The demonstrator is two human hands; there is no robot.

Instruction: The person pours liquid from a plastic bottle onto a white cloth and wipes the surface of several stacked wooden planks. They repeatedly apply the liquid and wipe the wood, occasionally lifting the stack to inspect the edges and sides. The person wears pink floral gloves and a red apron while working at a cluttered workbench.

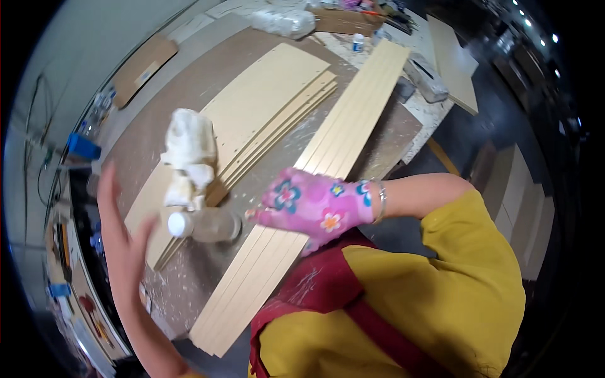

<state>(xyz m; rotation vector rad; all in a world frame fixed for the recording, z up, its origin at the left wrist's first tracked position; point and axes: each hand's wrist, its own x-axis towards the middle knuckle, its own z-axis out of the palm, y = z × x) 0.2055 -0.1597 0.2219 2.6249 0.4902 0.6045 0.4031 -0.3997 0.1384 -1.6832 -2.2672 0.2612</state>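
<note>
My right hand (320,205), in a pink flowered glove, is over a row of long pale wooden strips (353,113) lying side by side. Its fingers look curled with the thumb against them; whatever they may hold is hidden. At the left, my bare left hand (124,220) is raised, fingers apart and slightly blurred, with nothing in it. Between the two hands is a clear bottle with a white cap (211,225), cloudy inside. Just beyond the bottle sits a crumpled white cloth (190,140), beside a stack of pale boards (271,94) with small holes along their edges.
The brown worktable (283,148) bears white stains. At its far side are a wrapped clear-plastic bundle (283,22), a small white bottle (358,42) and a grey, plastic-wrapped block (427,79). Another board (450,63) lies far right. Shelves with tools (88,302) stand left.
</note>
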